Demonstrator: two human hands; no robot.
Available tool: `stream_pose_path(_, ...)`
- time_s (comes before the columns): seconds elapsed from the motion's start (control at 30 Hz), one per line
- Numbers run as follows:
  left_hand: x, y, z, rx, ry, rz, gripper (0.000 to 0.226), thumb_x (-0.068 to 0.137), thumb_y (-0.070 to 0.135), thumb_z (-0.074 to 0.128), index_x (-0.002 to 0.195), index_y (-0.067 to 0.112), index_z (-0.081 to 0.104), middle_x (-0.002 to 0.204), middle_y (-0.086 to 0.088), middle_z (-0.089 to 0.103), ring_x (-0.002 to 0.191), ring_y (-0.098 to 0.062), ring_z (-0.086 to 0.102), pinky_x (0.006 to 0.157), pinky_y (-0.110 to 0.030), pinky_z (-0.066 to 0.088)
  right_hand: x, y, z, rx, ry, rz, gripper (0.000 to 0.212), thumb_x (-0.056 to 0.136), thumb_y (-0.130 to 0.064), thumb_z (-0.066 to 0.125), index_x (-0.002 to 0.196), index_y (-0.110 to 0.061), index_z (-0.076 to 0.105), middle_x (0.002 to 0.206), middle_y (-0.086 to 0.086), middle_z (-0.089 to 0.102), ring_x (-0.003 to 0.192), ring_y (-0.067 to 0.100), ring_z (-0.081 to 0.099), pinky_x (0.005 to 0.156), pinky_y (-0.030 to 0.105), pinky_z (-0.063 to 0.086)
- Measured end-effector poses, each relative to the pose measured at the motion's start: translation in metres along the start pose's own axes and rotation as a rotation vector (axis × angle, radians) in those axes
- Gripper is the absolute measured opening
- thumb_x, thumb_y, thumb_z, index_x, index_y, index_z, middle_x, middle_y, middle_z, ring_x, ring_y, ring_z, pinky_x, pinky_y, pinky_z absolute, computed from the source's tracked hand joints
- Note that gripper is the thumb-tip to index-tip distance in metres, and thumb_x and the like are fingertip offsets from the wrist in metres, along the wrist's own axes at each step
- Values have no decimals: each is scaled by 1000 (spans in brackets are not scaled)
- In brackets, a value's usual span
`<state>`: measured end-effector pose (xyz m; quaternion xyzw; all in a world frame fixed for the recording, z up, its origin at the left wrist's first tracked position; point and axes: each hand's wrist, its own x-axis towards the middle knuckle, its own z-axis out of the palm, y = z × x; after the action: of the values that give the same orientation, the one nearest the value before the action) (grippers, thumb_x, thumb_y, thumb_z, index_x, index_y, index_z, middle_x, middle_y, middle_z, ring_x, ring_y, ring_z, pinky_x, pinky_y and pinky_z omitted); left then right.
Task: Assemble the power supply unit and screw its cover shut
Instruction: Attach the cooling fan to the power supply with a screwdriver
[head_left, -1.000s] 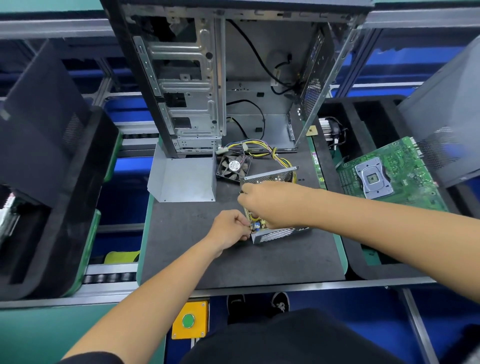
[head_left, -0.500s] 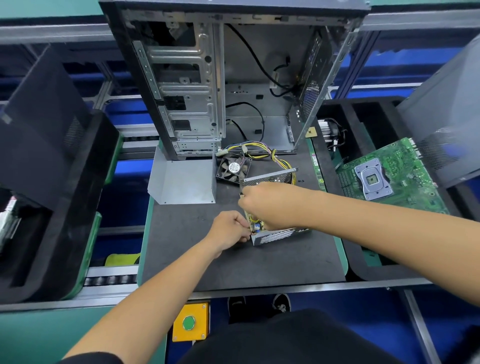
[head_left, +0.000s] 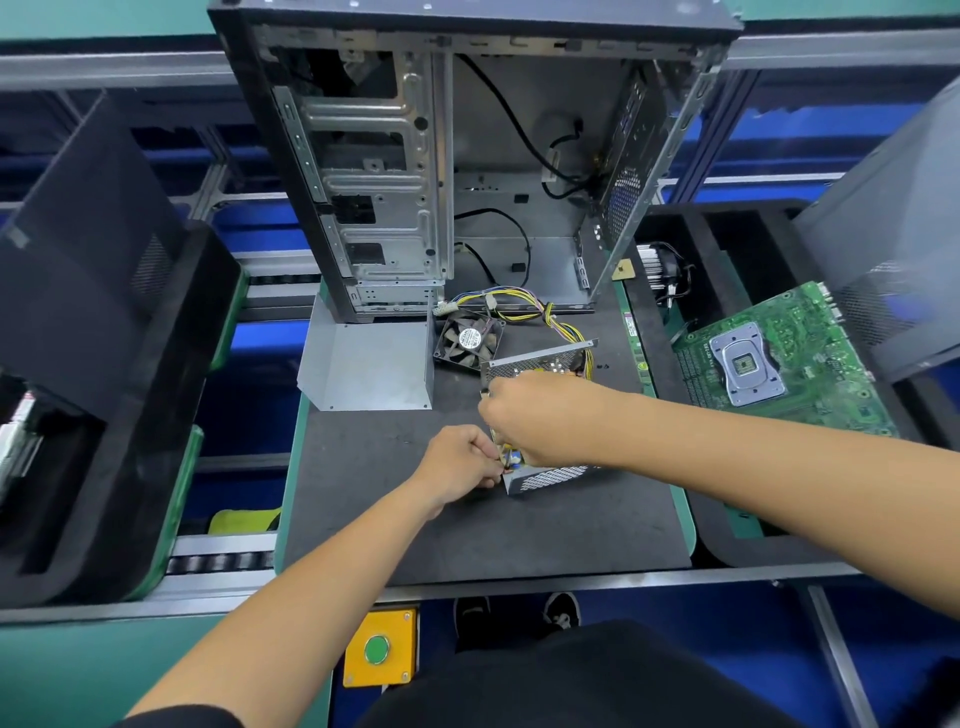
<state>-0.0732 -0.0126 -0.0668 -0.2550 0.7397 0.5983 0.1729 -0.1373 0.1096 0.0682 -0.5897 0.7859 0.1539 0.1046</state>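
Note:
The open power supply unit (head_left: 550, 475), a perforated metal box, sits on the dark mat (head_left: 395, 519). My right hand (head_left: 535, 415) lies over it, fingers curled down into the box, hiding most of its inside. My left hand (head_left: 457, 462) is at the box's near-left corner, pinching small wires or a connector there. The grey folded metal cover (head_left: 371, 364) lies apart at the mat's far left. A black fan (head_left: 467, 340) lies next to it, with a yellow and black cable bundle (head_left: 524, 306) running to the unit.
An open computer case (head_left: 441, 171) stands at the back of the mat. A green motherboard (head_left: 779, 358) lies in a black foam tray on the right, a cooler (head_left: 662, 270) behind it. Black foam bins stand left. A yellow box with a green button (head_left: 377, 649) hangs below the bench edge.
Both hands stay on the power supply unit with only small finger shifts. The view has tilted slightly.

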Motion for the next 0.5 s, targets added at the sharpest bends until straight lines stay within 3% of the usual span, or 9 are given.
stream_pose_path(0.17, 0, 0, 0, -10, -8, 7, 20, 76, -9, 70, 71, 7, 59, 74, -16, 68, 69, -25, 65, 71, -34, 58, -1, 0, 7, -90, -22, 71, 16, 92, -12, 49, 106, -10, 57, 100, 8, 63, 88, 30, 66, 54, 31, 33)
stream_pose_path(0.23, 0, 0, 0, -9, -19, 9, 19, 76, -9, 69, 73, 6, 59, 72, -14, 68, 68, -25, 65, 70, -33, 58, -3, 2, 8, -25, -41, 82, 24, 90, -19, 55, 111, -8, 51, 107, 8, 54, 74, 27, 60, 49, 28, 29)
stream_pose_path(0.3, 0, 1, 0, -6, -24, 10, 19, 76, -9, 69, 73, 6, 58, 72, -14, 68, 68, -25, 64, 69, -33, 57, -5, 4, 4, 42, -58, 36, 30, 82, -15, 59, 108, -7, 47, 108, 8, 43, 58, 20, 46, 43, 26, 18)
stream_pose_path(0.43, -1, 2, 1, -3, -9, 10, 23, 76, -11, 68, 68, 8, 57, 64, -9, 66, 63, -24, 63, 67, -31, 58, -2, 5, -2, -1, -32, 18, 17, 88, -14, 53, 104, -8, 56, 104, 9, 54, 85, 27, 62, 43, 25, 14)
stream_pose_path(0.5, -1, 2, 1, -3, -9, 11, 22, 76, -12, 68, 69, 6, 57, 67, -12, 66, 65, -25, 63, 67, -32, 58, -1, 3, -2, -58, -27, 12, 9, 89, -10, 50, 95, -11, 56, 99, 9, 60, 86, 27, 64, 42, 24, 13)
